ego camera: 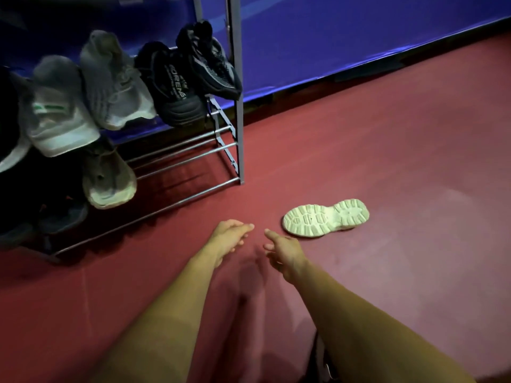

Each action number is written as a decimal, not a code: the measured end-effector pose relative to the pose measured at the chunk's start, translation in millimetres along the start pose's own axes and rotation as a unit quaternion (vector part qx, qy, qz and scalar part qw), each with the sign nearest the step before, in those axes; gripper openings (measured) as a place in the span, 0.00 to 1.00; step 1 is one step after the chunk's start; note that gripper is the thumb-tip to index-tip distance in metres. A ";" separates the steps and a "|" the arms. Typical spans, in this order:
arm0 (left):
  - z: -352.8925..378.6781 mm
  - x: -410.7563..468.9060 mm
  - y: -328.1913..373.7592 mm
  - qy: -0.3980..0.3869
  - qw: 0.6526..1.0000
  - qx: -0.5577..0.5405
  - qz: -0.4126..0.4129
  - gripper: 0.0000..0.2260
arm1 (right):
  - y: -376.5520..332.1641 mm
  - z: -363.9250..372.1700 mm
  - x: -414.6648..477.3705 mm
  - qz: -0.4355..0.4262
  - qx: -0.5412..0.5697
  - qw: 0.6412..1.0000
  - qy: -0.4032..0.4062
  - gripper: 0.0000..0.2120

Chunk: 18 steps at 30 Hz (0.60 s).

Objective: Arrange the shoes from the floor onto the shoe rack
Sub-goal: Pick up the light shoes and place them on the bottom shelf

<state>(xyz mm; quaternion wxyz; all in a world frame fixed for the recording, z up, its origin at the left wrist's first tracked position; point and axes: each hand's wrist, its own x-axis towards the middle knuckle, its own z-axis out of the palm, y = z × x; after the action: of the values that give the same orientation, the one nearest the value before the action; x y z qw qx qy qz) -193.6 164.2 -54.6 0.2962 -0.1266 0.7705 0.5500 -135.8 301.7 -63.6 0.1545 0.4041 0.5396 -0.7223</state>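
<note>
Shoe rack [237, 128] at left, metal bars: upper shelf has white/green sneaker [59, 117], grey knit sneaker [116, 87], black shoe [171, 87] w/ partly legible "…ORENA" lettering, black mesh shoe [213, 64] at the shelf's right end. Lower shelf: tan sneaker [107, 178], right part bare. Left hand [231, 237] & right hand [282, 250] both loosely open, empty, over red floor [387, 150]. White shoe [326, 218] lies sole-up on floor, just right of hands. Blue wall [359, 37] behind.

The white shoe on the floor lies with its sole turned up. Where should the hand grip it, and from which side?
Probably at the narrow waist of the white shoe, between forefoot and heel, where the sole pinches in. The right hand is open and nearest, so it could come from the near side, fingers over the sole's edge and under the hidden upper.
</note>
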 end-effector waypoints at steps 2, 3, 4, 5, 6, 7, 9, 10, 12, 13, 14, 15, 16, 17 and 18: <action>16.6 12.9 1.3 -0.012 1.000 0.027 0.000 0.10 | 1.5 -13.4 8.2 0.017 0.004 1.000 0.016 0.09; 24.6 19.3 2.9 -0.016 0.999 0.037 0.000 0.11 | -0.3 -19.8 12.6 0.021 0.007 0.999 0.023 0.09; 32.3 27.1 4.2 -0.020 0.999 0.044 0.000 0.12 | -3.1 -25.8 17.4 0.022 0.012 0.999 0.032 0.08; 39.5 34.5 5.7 -0.022 0.999 0.049 0.000 0.12 | -6.1 -31.8 22.2 0.021 0.016 0.999 0.039 0.08; 47.3 42.6 7.1 -0.026 0.998 0.054 0.000 0.13 | -8.7 -38.0 27.3 0.020 0.022 0.999 0.046 0.08; 55.9 50.8 8.8 -0.030 0.998 0.061 0.001 0.14 | -10.9 -44.6 33.2 0.020 0.029 0.998 0.050 0.08; 74.1 66.0 11.9 -0.039 0.996 0.083 0.004 0.14 | -14.2 -58.2 44.4 0.022 0.031 0.997 0.060 0.09; 83.0 73.2 12.7 -0.041 0.994 0.101 0.006 0.14 | -15.9 -65.3 49.6 0.027 0.025 0.997 0.067 0.10; 98.3 85.8 12.7 -0.045 0.989 0.143 0.006 0.13 | -18.6 -80.1 60.8 0.036 0.012 0.995 0.087 0.11; 105.2 91.4 11.2 -0.051 0.986 0.160 0.006 0.12 | -19.2 -87.8 66.3 0.042 0.004 0.994 0.100 0.12; 111.1 97.3 9.1 -0.054 0.982 0.179 0.008 0.13 | -19.4 -95.4 72.0 0.050 -0.003 0.992 0.115 0.13; 115.8 101.6 8.2 -0.052 0.978 0.200 0.011 0.13 | -18.3 -103.0 78.1 0.058 -0.007 0.990 0.130 0.14; 119.2 105.2 7.8 -0.044 0.974 0.220 0.014 0.14 | -16.6 -109.9 83.8 0.064 -0.009 0.987 0.144 0.15; 121.6 110.1 6.4 -0.031 0.971 0.236 0.019 0.15 | -14.9 -115.3 88.9 0.066 -0.009 0.986 0.155 0.16; 123.7 113.9 5.5 -0.024 0.970 0.240 0.023 0.17 | -13.3 -119.4 92.8 0.064 -0.006 0.985 0.161 0.16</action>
<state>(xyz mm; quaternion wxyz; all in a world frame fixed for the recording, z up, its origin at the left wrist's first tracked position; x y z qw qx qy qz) -247.5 295.2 -145.4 0.3233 -0.0211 0.8754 0.3586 -152.8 434.4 -135.4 0.1140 0.5478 0.5345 -0.6334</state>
